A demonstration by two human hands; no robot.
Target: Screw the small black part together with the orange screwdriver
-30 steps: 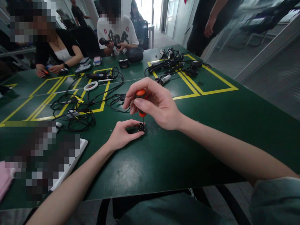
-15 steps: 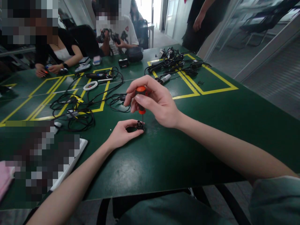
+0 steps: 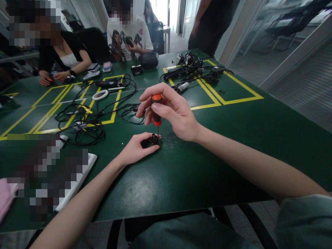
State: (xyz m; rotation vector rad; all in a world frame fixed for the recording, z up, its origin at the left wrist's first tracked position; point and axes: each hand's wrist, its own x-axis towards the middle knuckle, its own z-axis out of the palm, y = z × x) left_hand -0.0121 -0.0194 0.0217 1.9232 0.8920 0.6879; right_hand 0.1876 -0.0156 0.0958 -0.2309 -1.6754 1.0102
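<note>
My right hand (image 3: 173, 112) grips a screwdriver (image 3: 156, 110) with an orange and dark handle, held upright. Its thin shaft points down to a small black part (image 3: 155, 139) with a short round metal-rimmed socket on top. Between thumb and fingers, my left hand (image 3: 136, 148) pinches this black part against the green table (image 3: 176, 173). The screwdriver's tip meets the right side of the part; the exact point of contact is too small to make out.
Tangled black cables (image 3: 85, 128) lie left of my hands, near a white ring (image 3: 100, 95). More cables and connectors (image 3: 186, 67) are heaped at the back right, inside yellow tape lines (image 3: 242, 101). A white-edged tray (image 3: 77, 183) is by my left forearm. Co-workers sit across the table.
My right hand and the screwdriver handle have shifted very slightly, with the grip kept. My left hand stays almost still on the black part. A standing person at the back has moved left.
</note>
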